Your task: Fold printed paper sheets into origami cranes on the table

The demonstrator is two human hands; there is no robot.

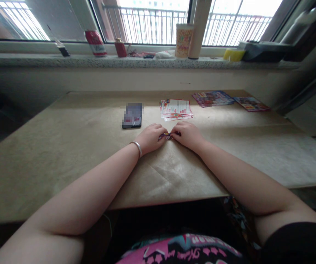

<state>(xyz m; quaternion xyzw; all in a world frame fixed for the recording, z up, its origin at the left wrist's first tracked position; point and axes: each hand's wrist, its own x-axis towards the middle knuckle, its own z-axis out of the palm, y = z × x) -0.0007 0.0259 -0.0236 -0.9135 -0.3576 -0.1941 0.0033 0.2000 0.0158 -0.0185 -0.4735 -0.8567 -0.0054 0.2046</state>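
Both my hands rest on the brown paper-covered table (pixel 64 146), knuckles up, fingers curled. My left hand (pixel 151 137), with a silver bangle on the wrist, and my right hand (pixel 188 135) meet at a small colourful folded piece of paper (pixel 166 136), each pinching one end of it. Most of the paper is hidden under my fingers. A stack of red-and-white printed leaflets (pixel 176 109) lies just beyond my right hand. A dark phone (pixel 132 115) lies just beyond my left hand.
Two colourful booklets (pixel 213 98) (pixel 251 103) lie at the far right of the table. On the window sill (pixel 37 60) stand a red can (pixel 95 43), a small red item (pixel 120 47), a paper cup (pixel 184 39), a yellow sponge (pixel 233 54) and a dark box (pixel 265 50).
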